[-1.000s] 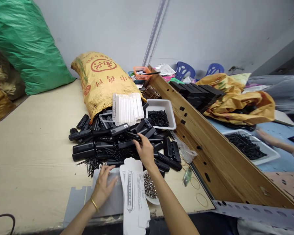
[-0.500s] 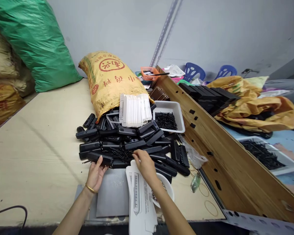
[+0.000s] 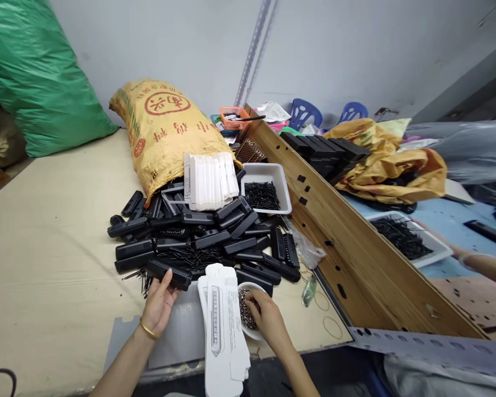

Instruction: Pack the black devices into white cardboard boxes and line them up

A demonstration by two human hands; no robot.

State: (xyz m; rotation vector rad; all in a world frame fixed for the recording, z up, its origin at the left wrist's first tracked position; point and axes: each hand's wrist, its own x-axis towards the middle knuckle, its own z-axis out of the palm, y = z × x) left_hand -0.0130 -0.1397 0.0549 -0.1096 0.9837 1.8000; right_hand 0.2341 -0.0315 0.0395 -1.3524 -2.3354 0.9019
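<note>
Our left hand (image 3: 160,309) clamps a black plastic casing (image 3: 168,274) at the heap's (image 3: 213,239) near edge, likely light, stiff, best held by its 2 long sides. Our right hand (image 3: 268,320) dips among metal pieces (image 3: 245,313); whether its fingers pinch any, we cannot tell.

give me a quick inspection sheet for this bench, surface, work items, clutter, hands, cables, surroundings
Surface: pale table, heaped with black cases towards the middle
Work items: one held case; white bowl of metal parts; printed cards jutting past the front edge; white tray of black sticks
Clutter: clear plastic bag beside the wooden divider; yellow sack behind the heap
Hands: left hand holds a case; right hand has fingertips in the bowl, any grip on a part hidden
Cables: black cable at the picture's lower left corner
Surroundings: green sack at back left; blue chairs and another person's arm beyond the divider
</note>
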